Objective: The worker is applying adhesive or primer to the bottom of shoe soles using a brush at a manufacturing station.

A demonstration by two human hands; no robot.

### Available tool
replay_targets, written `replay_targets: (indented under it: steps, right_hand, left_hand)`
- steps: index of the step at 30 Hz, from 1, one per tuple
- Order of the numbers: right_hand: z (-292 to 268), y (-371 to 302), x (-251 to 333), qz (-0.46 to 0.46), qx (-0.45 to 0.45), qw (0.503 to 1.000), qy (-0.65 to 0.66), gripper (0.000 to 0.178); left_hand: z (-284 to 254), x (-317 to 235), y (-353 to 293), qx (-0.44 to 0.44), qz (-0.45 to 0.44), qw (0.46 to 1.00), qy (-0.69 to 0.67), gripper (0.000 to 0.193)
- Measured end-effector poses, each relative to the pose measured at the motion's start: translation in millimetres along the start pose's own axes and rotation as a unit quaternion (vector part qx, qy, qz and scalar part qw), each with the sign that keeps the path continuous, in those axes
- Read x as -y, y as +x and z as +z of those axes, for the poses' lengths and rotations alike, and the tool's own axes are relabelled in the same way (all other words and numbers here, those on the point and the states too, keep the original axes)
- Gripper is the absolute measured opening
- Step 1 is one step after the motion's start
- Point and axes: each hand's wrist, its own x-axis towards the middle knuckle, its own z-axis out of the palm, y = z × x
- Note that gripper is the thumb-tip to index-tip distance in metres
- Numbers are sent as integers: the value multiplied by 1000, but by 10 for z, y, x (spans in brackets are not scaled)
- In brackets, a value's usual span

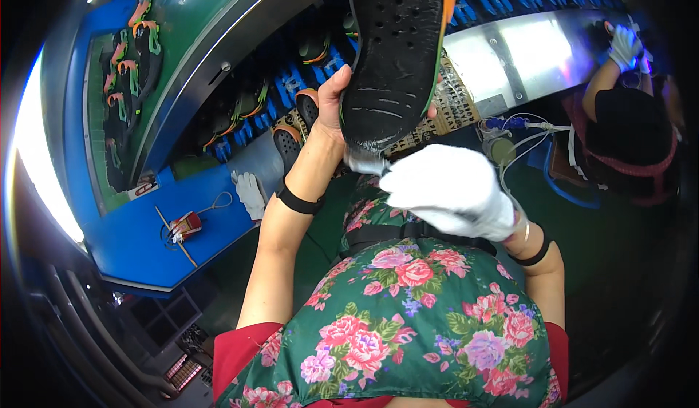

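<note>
A black sole or insole [393, 51] with small holes and an orange and green edge is held up at top centre. My bare left hand [333, 106] grips it from behind and along its left side, partly hidden by it. Wet-looking streaks shine across its lower part. My right hand [455, 189], in a white glove, is closed just below it. From the glove pokes what looks like a brush [368, 163], blurred, its bristles against the sole's lower end. The brush's handle is hidden in the glove.
Beyond the sole runs a line of blue racks [291, 80] carrying shoe parts. At left, a blue table [131, 248] bears a white glove [250, 195] and a red container [187, 224] with a stick. A co-worker's gloved hand [625, 49] is at far right, and hoses [535, 125] hang nearer.
</note>
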Motion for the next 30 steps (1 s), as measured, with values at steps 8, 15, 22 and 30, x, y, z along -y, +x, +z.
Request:
replay_targets:
  steps: [8, 15, 22, 30]
  right_hand:
    - [-65, -93, -74, -33, 24, 994, -100, 30]
    - [-92, -28, -109, 54, -61, 996, -43, 16]
    - [-196, -133, -247, 175, -137, 970, 100, 17]
    - [-542, 275, -243, 26, -84, 950, -300, 26]
  left_hand:
    - [-258, -71, -20, -88, -79, 990, 70, 93]
    - [-395, -78, -27, -79, -79, 991, 77, 92]
    - [-24, 251, -18, -133, -36, 979, -153, 80]
    - [-58, 572, -197, -54, -60, 979, -185, 76]
